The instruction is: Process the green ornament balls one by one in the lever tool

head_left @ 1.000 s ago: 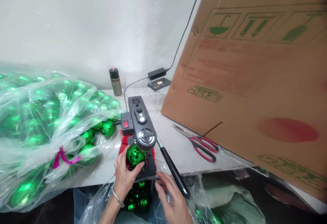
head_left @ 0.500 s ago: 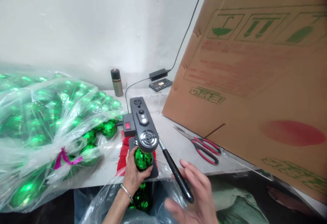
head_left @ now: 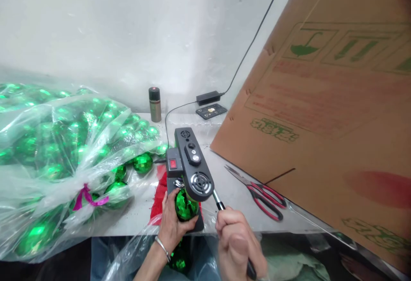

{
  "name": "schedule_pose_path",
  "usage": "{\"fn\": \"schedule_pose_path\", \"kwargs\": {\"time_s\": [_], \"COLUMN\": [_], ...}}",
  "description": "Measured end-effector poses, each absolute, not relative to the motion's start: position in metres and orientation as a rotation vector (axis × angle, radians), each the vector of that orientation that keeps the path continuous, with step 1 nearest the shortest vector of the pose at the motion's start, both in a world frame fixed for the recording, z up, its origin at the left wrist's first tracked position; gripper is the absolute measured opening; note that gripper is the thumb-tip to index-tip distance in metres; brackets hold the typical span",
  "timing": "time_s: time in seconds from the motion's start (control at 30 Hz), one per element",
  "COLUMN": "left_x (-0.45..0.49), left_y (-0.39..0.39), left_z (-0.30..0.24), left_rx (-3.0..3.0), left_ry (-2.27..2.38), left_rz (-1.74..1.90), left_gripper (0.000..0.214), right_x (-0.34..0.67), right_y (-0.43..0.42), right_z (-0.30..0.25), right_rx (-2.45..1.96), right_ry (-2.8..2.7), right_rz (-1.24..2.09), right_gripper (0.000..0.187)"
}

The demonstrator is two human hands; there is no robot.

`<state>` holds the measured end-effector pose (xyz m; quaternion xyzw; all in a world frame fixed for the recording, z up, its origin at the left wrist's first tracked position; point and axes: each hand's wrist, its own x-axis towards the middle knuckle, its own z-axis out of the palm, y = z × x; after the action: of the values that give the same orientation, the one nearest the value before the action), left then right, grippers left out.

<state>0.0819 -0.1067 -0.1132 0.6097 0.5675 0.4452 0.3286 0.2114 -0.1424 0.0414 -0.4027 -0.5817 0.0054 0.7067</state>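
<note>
Left hand: our left hand (head_left: 172,225) cups a green ball (head_left: 185,206), fingers closed on its side, holding it on the base of the press (head_left: 192,167), right under the press head.
Right hand: our right hand (head_left: 236,246) is wrapped in a fist around the black lever (head_left: 221,207) that slopes down from the right side of the press.
Ball: faceted and shiny, it sits at the near edge of the table (head_left: 224,187), between the press head above and the black base below.
Press: a small black machine with a red switch and a round grille on its head; it stands on a red cloth (head_left: 159,195).
Bag: a clear bag (head_left: 58,157) full of green balls lies to the left, tied with a pink ribbon (head_left: 85,195).
Scissors: red-handled scissors (head_left: 261,191) lie to the right of the press, near a leaning box (head_left: 327,114).
Back of table: a can (head_left: 155,104) and a power brick (head_left: 208,98) stand by the wall.
</note>
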Motion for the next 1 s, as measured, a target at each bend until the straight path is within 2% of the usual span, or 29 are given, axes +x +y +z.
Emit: {"fn": "schedule_pose_path", "kwargs": {"time_s": [0.27, 0.6, 1.0], "left_x": [0.085, 0.089, 0.09], "left_y": [-0.107, -0.106, -0.107], "left_z": [-0.117, -0.118, -0.113], "left_rx": [1.671, 1.695, 1.655], "left_ry": [1.473, 1.488, 1.504], "left_rz": [1.17, 1.164, 1.166], "left_gripper": [0.083, 0.085, 0.084], "right_x": [0.21, 0.202, 0.215], "right_y": [-0.141, -0.134, -0.138], "right_z": [0.041, 0.055, 0.027], "right_rx": [-0.9, -0.952, -0.895], "right_ry": [-1.247, -1.144, -1.218], "right_rz": [0.029, -0.083, -0.001], "right_gripper": [0.046, 0.061, 0.05]}}
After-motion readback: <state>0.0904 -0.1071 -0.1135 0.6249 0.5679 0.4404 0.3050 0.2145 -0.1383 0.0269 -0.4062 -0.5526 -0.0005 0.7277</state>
